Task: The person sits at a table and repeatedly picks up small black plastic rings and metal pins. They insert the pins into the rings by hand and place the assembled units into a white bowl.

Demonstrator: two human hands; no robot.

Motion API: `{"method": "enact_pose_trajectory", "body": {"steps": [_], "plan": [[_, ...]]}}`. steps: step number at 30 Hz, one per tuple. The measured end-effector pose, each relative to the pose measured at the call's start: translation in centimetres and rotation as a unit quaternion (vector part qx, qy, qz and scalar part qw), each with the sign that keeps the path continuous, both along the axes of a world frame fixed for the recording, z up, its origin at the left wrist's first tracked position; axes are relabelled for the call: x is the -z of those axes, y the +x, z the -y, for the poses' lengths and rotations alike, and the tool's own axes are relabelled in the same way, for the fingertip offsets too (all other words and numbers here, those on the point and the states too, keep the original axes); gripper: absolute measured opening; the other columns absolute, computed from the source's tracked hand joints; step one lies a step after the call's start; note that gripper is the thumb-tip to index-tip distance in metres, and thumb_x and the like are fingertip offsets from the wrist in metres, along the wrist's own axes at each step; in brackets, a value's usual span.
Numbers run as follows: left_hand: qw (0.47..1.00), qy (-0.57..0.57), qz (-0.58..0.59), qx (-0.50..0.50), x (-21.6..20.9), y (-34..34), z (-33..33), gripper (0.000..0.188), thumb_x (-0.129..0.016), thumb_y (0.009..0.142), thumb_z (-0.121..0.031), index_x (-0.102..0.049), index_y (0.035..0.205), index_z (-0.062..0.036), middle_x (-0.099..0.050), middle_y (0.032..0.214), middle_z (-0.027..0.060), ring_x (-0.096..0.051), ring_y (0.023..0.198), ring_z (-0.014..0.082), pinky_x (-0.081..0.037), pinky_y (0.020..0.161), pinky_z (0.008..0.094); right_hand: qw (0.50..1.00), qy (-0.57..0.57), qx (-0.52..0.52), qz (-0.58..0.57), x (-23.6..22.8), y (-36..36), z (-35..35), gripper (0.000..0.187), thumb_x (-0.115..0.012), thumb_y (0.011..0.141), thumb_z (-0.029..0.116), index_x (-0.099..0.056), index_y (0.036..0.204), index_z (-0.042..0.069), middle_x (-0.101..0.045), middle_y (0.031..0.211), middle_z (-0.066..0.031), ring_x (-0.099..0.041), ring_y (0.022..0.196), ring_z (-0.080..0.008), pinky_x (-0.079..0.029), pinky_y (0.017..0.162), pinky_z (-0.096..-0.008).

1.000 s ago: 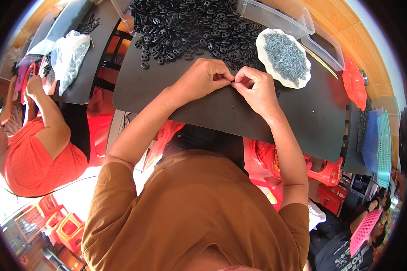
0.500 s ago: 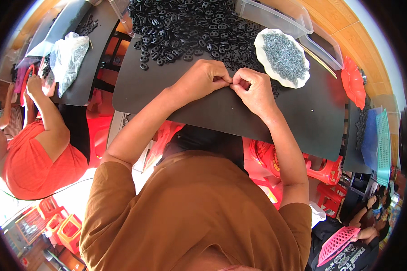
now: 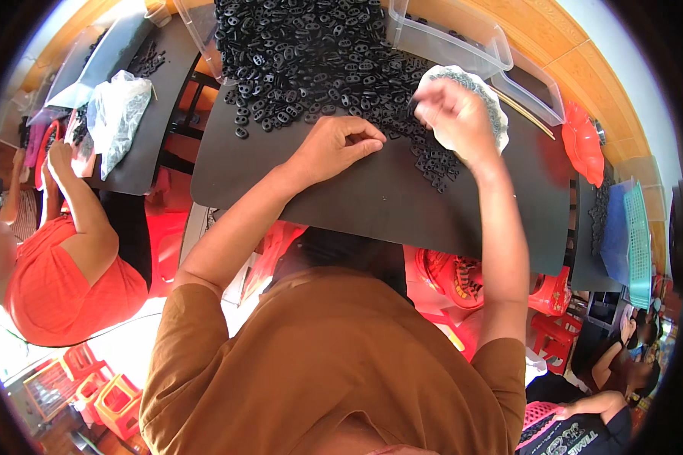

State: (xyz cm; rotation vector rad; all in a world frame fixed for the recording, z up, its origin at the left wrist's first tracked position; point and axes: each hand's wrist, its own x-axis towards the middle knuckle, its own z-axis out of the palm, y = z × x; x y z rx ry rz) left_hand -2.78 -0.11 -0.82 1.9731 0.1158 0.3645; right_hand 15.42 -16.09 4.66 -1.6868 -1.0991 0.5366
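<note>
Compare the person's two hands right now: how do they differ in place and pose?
The left hand lies low on the black table, fingers curled, beside the pile of black pieces. The right hand is raised, blurred, over the white dish of small grey parts. Whether either pinches a piece cannot be told. Both are bare.

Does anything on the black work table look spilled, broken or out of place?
Nothing looks damaged. One small black plastic piece lies alone on the black table, apart from the big heap of black pieces, left of the left hand.
</note>
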Motion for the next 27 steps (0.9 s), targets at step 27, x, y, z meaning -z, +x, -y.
{"method": "enact_pose_trajectory", "body": {"steps": [27], "plan": [[0.922, 0.36, 0.13, -0.064, -0.2, 1.1, 1.7, 0.032, -0.071, 0.081, -0.008, -0.068, 0.112, -0.0067, -0.06, 0.126, 0.011, -0.054, 0.118, 0.0302, -0.045, 0.101, 0.0412, 0.837, -0.119, 0.148, 0.513, 3.2, 3.4, 1.6, 0.013, -0.074, 0.076, 0.012, -0.073, 0.089, 0.01, -0.065, 0.091, -0.0047, -0.061, 0.089, -0.0268, -0.047, 0.081, -0.0404]]}}
